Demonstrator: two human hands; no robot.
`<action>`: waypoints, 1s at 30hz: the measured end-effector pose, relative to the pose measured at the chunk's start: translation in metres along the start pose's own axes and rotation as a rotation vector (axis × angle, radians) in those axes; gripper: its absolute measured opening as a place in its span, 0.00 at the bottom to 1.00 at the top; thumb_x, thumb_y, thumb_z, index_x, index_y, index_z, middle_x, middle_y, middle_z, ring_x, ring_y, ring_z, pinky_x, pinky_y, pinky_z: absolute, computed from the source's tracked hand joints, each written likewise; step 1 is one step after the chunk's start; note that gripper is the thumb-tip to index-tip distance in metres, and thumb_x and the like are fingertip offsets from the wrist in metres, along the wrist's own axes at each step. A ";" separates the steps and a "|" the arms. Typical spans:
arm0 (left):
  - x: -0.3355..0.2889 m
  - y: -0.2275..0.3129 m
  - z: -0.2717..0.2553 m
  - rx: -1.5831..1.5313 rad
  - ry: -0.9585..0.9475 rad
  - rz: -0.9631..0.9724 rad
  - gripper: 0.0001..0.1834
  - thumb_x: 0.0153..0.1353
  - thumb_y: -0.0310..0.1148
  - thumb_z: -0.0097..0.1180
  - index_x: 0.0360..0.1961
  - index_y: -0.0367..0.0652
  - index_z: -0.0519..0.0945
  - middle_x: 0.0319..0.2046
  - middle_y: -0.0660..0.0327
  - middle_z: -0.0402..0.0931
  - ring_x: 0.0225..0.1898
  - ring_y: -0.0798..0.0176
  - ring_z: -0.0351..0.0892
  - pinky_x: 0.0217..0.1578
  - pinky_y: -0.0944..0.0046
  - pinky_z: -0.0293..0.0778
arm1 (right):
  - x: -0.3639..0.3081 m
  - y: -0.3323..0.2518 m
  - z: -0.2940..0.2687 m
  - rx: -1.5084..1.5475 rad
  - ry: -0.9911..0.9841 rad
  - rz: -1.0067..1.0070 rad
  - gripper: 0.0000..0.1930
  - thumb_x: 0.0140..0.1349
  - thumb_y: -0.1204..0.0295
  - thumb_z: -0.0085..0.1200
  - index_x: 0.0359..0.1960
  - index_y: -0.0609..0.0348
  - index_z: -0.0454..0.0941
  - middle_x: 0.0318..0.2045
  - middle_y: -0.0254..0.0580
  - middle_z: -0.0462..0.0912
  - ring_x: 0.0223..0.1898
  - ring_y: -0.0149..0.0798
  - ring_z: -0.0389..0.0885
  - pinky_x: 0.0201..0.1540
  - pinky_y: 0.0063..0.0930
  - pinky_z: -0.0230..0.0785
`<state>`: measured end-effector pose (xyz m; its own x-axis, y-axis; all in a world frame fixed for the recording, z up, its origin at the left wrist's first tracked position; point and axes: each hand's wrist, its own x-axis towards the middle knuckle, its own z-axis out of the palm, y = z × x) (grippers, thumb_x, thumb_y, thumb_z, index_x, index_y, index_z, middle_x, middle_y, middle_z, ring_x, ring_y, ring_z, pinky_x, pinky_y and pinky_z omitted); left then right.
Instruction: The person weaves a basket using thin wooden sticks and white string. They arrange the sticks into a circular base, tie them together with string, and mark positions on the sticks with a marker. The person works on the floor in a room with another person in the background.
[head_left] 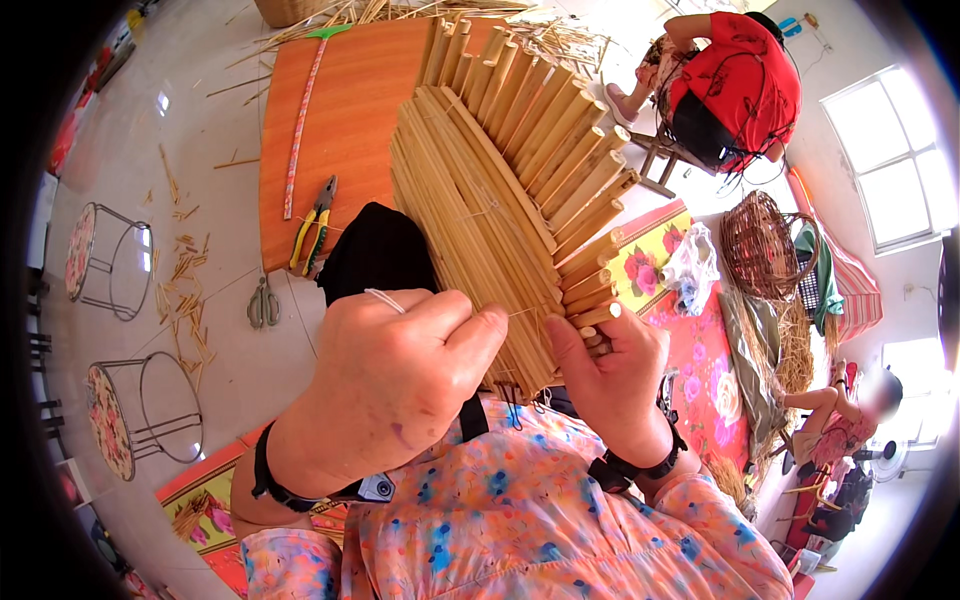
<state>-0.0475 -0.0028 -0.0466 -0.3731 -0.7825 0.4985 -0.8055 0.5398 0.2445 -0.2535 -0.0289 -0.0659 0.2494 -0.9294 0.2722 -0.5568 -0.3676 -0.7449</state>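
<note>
A panel of straight tan stalks (470,190), with a row of thick cut stalk ends (560,140) fanning out along its right side, lies in front of me and reaches my lap. My right hand (622,365) grips its near right edge, thumb on top and fingers curled round the stalk ends. Close over the panel's left side, my left hand (395,355) is closed in a pinch on a thin pale thread (522,312) that runs toward the right hand. A whitish loop (385,298) shows above the left knuckles. Black cloth (378,250) lies beside the left hand.
Pliers (314,225) and a green-ended patterned stick (305,110) rest on an orange board (340,150). Scissors (264,304), stalk scraps and two round stools (112,415) are at left. A red-clad person (730,95), wicker basket (762,240) and another person (840,410) are at right.
</note>
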 end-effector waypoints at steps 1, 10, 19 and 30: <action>0.000 0.000 0.000 0.003 -0.006 -0.004 0.06 0.41 0.30 0.55 0.22 0.47 0.71 0.16 0.66 0.62 0.17 0.66 0.72 0.16 0.68 0.67 | 0.000 0.000 0.000 -0.004 0.000 -0.007 0.05 0.59 0.77 0.61 0.29 0.66 0.77 0.19 0.31 0.77 0.21 0.17 0.69 0.21 0.16 0.63; 0.001 0.000 0.004 -0.014 0.039 0.013 0.06 0.41 0.29 0.55 0.23 0.46 0.71 0.16 0.66 0.62 0.17 0.67 0.72 0.16 0.68 0.66 | 0.002 0.003 0.001 -0.028 0.019 -0.058 0.06 0.58 0.77 0.61 0.28 0.65 0.77 0.18 0.31 0.76 0.20 0.17 0.69 0.20 0.16 0.62; -0.001 -0.001 0.001 0.006 0.053 0.000 0.06 0.42 0.30 0.54 0.25 0.46 0.73 0.16 0.66 0.61 0.17 0.67 0.71 0.15 0.68 0.64 | 0.004 -0.002 -0.001 -0.023 0.021 0.036 0.06 0.57 0.76 0.61 0.28 0.64 0.77 0.16 0.34 0.75 0.17 0.21 0.69 0.20 0.19 0.62; 0.002 0.000 0.002 -0.018 0.028 -0.002 0.06 0.42 0.29 0.55 0.23 0.46 0.71 0.16 0.65 0.61 0.17 0.66 0.72 0.15 0.68 0.66 | 0.003 -0.002 -0.003 -0.034 0.012 0.023 0.06 0.57 0.77 0.62 0.26 0.65 0.77 0.16 0.32 0.76 0.18 0.19 0.69 0.20 0.18 0.62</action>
<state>-0.0488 -0.0053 -0.0469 -0.3581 -0.7751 0.5206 -0.7977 0.5438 0.2608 -0.2534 -0.0311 -0.0616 0.2268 -0.9379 0.2625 -0.5892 -0.3467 -0.7298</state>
